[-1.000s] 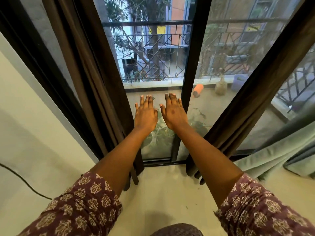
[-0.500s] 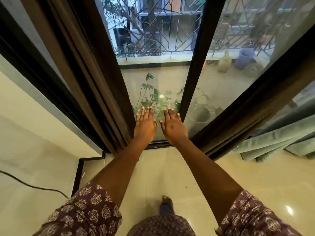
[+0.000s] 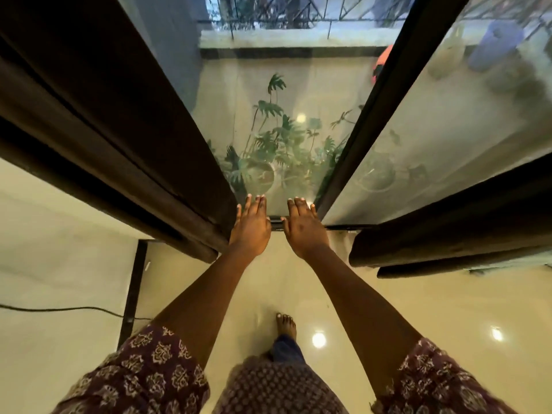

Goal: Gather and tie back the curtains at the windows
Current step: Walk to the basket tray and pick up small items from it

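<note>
Two dark brown curtains hang at a glass sliding door. The left curtain [image 3: 125, 150] hangs gathered along the door's left side, its hem just above the floor. The right curtain [image 3: 466, 225] slants in from the right, its hem also near the floor. My left hand [image 3: 251, 228] and my right hand [image 3: 303, 227] are stretched forward side by side between the curtains, palms down, fingers straight and empty. My left hand is close beside the left curtain's edge; I cannot tell whether it touches it.
The door's black middle frame [image 3: 367, 109] runs up from my right hand. Potted plants [image 3: 277, 147] stand on the balcony behind the glass. A black cable [image 3: 59, 309] lies along the left wall. My bare foot [image 3: 286, 325] stands on the glossy cream floor [image 3: 403, 300].
The view has tilted steeply downward, so the floor and my foot have come into sight. Both hands stay outstretched and empty, now lower, at the foot of the door.
</note>
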